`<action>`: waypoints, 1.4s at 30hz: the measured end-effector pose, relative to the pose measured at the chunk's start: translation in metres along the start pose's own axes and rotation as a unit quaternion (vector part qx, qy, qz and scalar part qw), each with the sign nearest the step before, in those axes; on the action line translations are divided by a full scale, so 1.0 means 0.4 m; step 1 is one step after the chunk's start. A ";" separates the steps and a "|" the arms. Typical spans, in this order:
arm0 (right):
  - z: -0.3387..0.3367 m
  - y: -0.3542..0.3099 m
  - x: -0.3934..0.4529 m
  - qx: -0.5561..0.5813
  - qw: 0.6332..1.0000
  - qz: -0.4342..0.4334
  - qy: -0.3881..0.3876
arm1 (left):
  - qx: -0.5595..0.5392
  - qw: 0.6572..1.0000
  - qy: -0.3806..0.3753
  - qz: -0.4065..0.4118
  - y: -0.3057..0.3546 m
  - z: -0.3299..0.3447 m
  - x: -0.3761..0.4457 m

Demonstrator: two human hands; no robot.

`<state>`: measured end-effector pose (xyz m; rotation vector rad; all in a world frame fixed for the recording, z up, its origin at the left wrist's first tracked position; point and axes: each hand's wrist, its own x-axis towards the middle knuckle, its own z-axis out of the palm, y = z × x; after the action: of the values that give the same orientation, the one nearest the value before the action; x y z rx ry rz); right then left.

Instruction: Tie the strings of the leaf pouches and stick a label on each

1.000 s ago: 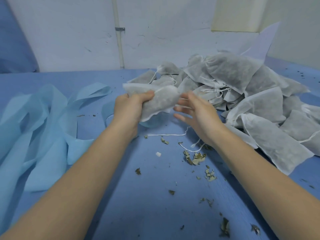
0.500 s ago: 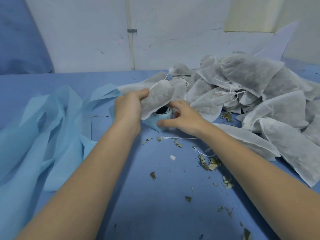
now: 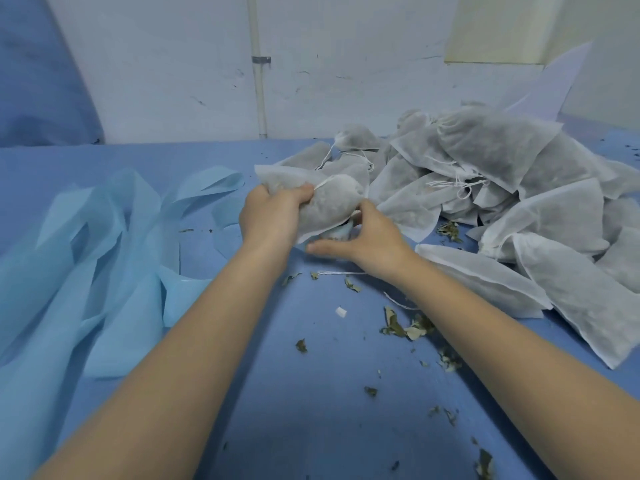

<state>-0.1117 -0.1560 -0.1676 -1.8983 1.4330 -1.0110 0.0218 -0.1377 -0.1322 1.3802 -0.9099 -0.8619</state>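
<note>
Pouch (image 3: 332, 206) sits above the desk (image 3: 311, 410), gripped by our left hand (image 3: 273, 216); our right hand (image 3: 363, 237), fingers curled, reaches the label roll (image 3: 341, 233) beneath. Next, we likely peel a label.

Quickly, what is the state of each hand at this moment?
Left hand: fingers curled round the leaf pouch, holding it up.
Right hand: reaching under that pouch at a light blue roll; whether it grips it cannot be told.
</note>
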 end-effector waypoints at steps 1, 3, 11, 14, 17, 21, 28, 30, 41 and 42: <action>-0.010 0.006 -0.009 0.010 1.000 0.008 -0.010 | 0.003 1.000 0.000 0.000 -0.001 -0.001 0.001; -0.025 0.020 -0.024 0.037 0.999 0.025 -0.006 | 0.007 1.000 0.007 0.000 -0.003 0.000 0.003; 0.001 0.023 -0.032 0.043 0.996 0.003 0.083 | 0.087 0.994 0.048 0.033 -0.013 0.011 -0.001; 0.000 0.025 -0.035 0.034 0.994 -0.009 0.103 | 0.134 0.988 0.058 0.058 -0.011 0.016 -0.007; -0.001 0.024 -0.039 0.043 0.992 -0.010 0.122 | 0.164 0.982 0.061 0.075 -0.007 0.022 -0.016; 0.002 0.022 -0.037 0.047 0.989 0.004 0.138 | 0.176 0.980 0.061 0.073 -0.006 0.021 -0.020; -0.007 0.025 -0.034 0.056 0.992 0.001 0.117 | 0.148 0.986 0.062 0.053 -0.008 0.016 -0.010; -0.009 0.024 -0.038 0.040 0.993 -0.011 0.108 | 0.147 0.986 0.061 0.052 -0.010 0.017 -0.010; -0.047 -0.004 -0.089 0.013 0.996 -0.015 -0.093 | 0.130 0.989 0.056 0.037 -0.006 0.010 -0.009; -0.054 -0.008 -0.091 0.004 0.995 -0.015 -0.099 | 0.127 0.990 0.056 0.037 -0.004 0.009 -0.008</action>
<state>-0.1332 -0.1198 -0.1616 -1.9605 1.2883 -0.8149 0.0173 -0.1363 -0.1341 1.5873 -1.0033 -0.6216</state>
